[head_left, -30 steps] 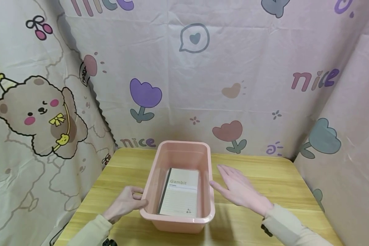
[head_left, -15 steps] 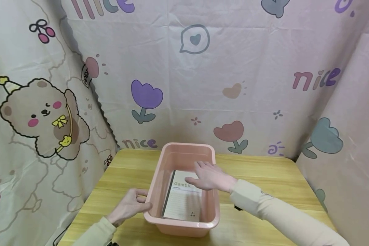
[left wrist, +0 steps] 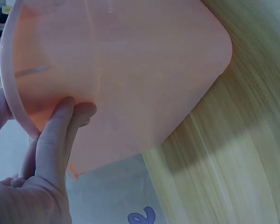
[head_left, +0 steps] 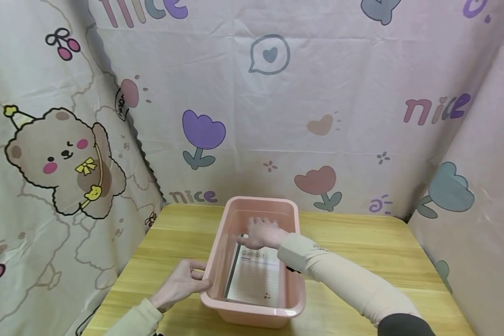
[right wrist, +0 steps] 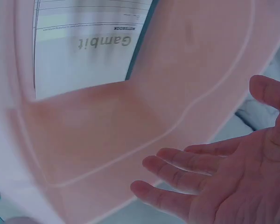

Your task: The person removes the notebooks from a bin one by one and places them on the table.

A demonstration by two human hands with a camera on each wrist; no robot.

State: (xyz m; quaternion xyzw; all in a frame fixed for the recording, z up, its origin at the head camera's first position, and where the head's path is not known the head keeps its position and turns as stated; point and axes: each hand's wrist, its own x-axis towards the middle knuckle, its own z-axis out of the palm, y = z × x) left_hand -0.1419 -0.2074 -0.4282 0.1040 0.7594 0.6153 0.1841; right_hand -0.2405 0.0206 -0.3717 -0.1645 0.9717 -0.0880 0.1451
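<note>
Left hand [head_left: 179, 283] grips the bin [head_left: 252, 319] at its left rim, near corner, thumb over the lip, fingers outside. Right hand [head_left: 261, 234] is over the bin's far half, fingers extended and spread, holding nothing; forearm [head_left: 344, 275] crosses the right rim. Wood-look table [head_left: 172, 233], printed cloth [head_left: 340, 79] behind and both sides. Count: one bin, one notebook [head_left: 254, 277] flat inside, two hands.

Head view was bright, evenly lit; bare right hand [head_left: 262, 234] came out blurred, glare on the front rim of the pink rectangular plastic tub [head_left: 256, 318]. Left wrist: soft shadow fell beside it on the yellow wood-grain tabletop [left wrist: 228, 154]. Right wrist ran hazy, blue-pink cast.
</note>
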